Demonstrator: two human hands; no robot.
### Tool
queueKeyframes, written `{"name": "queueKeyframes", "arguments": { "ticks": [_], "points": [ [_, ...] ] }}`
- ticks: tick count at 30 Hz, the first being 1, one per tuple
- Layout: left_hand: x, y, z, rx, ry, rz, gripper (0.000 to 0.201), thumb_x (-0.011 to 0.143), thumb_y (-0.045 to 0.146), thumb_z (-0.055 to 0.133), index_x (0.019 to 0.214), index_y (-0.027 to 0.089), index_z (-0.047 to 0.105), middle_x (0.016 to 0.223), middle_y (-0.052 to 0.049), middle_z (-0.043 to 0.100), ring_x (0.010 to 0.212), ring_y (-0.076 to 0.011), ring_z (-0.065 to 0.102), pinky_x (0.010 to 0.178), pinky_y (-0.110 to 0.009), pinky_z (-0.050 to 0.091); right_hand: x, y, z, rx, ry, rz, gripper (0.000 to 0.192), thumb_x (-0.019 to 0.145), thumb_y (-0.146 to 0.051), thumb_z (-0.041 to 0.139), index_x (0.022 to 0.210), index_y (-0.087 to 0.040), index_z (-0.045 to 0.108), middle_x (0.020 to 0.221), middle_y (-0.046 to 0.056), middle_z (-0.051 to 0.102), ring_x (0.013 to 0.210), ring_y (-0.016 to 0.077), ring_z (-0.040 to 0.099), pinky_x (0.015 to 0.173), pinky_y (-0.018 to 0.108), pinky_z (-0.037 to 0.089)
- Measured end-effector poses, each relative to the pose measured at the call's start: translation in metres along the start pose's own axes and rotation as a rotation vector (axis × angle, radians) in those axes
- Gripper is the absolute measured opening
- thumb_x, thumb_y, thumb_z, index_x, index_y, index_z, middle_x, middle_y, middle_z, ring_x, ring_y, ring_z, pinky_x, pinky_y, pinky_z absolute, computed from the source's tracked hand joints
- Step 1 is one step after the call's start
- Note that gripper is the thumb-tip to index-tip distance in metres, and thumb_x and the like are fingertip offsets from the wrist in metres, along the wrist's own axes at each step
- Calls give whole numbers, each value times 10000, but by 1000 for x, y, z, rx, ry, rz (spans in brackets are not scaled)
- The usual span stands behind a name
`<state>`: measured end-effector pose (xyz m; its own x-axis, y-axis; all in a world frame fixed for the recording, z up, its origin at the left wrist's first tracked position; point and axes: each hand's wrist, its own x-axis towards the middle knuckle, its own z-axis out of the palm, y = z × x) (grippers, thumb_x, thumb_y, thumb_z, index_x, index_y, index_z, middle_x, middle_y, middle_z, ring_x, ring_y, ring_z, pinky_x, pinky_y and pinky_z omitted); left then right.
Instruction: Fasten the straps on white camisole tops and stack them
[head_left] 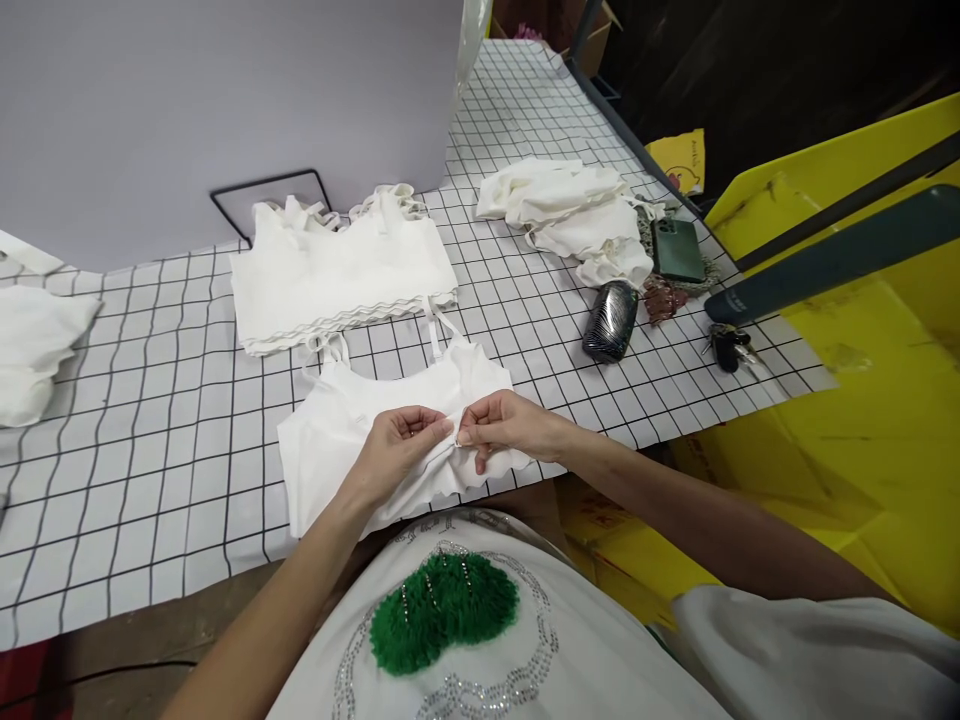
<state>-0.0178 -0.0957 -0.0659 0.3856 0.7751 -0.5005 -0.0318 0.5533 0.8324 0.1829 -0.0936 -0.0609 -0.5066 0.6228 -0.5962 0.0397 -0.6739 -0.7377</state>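
A white bra top (322, 445) lies spread at the front edge of the table, its thin straps pointing away from me. My left hand (397, 447) pinches its cloth between thumb and forefinger near the middle. Right beside it, my right hand (510, 424) also pinches the cloth, and the two sets of fingertips almost touch. The fabric bunches and wrinkles around the pinched spot. Just beyond lies a neat stack of similar white bra tops (341, 270) with scalloped edges and looped straps.
A large pale panel (225, 110) stands behind the stack. White cloth (34, 345) lies at the left, with more crumpled white garments (562, 205) at the back right. Near them are a dark ridged case (610, 320), a green phone (677, 250) and keys (731, 350). Yellow sheeting (862, 460) covers things at right.
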Motion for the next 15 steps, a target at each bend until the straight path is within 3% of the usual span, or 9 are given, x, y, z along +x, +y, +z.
{"name": "queueKeyframes", "arguments": {
  "ticks": [9,15],
  "points": [
    [0,0,-2,32,-16,18,382,689,477,845,791,125,738,771,-57,713,694,-149,616,639,-250,467,1,2,3,1,41,-14,443,565,-433,921,668,-128,617,621,-48,593,502,105,633,567,268,560],
    [-1,-2,-3,86,-31,46,387,724,493,816,802,123,732,765,-58,699,689,-146,598,637,-254,456,-3,8,12,-192,265,-172,322,715,-425,804,735,-153,634,646,-18,612,545,112,616,571,266,517]
  ]
}}
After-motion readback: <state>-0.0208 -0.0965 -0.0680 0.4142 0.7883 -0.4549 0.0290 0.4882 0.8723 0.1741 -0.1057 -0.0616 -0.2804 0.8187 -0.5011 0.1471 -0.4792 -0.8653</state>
